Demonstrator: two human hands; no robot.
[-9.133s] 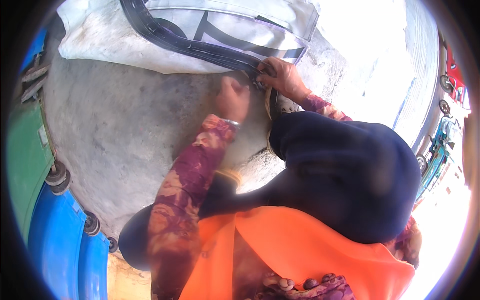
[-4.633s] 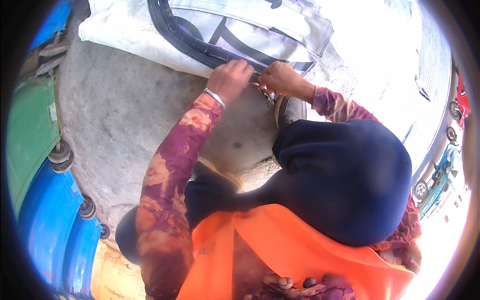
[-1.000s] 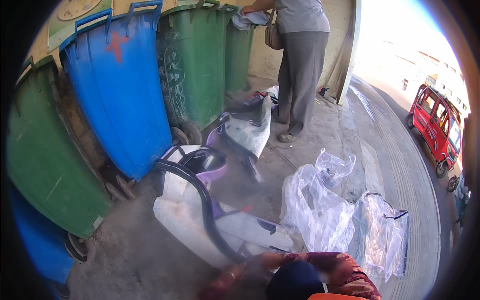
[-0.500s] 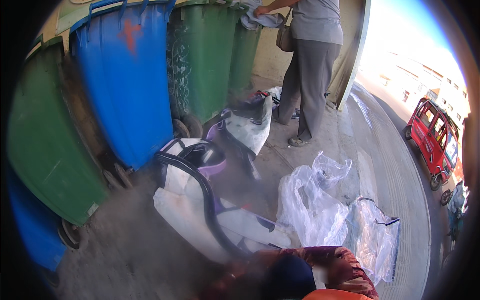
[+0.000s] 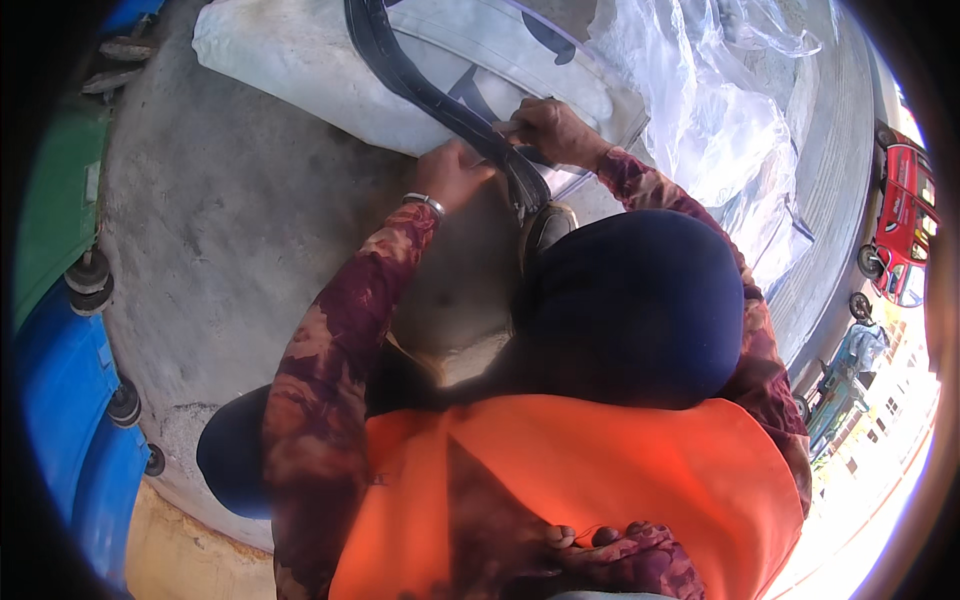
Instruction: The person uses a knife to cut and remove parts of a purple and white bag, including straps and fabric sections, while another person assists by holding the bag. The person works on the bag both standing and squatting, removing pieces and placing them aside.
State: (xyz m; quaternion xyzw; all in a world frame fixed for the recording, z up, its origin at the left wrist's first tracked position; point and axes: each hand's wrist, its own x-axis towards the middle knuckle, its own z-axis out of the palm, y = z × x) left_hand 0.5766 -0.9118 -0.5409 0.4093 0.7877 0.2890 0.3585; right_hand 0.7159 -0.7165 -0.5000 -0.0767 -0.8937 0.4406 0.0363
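Note:
A long black band [image 5: 420, 90] runs along a white sheet-like piece [image 5: 290, 75] with dark patches, and its end comes down toward my shoe [image 5: 550, 226]. My left hand [image 5: 452, 175] is closed at the band's left edge, near its lower end. On the other side my right hand [image 5: 560, 132] grips the band close to the same end, fingers curled round. Exactly which layer each hand pinches is partly hidden. My knees are bent over the concrete ground [image 5: 240, 180].
Crumpled clear plastic [image 5: 700, 130] lies to the right of the white piece. Wheeled bins, one green [image 5: 60, 200] and several blue [image 5: 70, 370], line the left. A red three-wheeled vehicle [image 5: 905, 215] stands on the road at far right, with a cart [image 5: 840, 390] nearby.
My view has tipped down toward my lap and hands. Both hands now show clearly at the black band; the standing person has left view.

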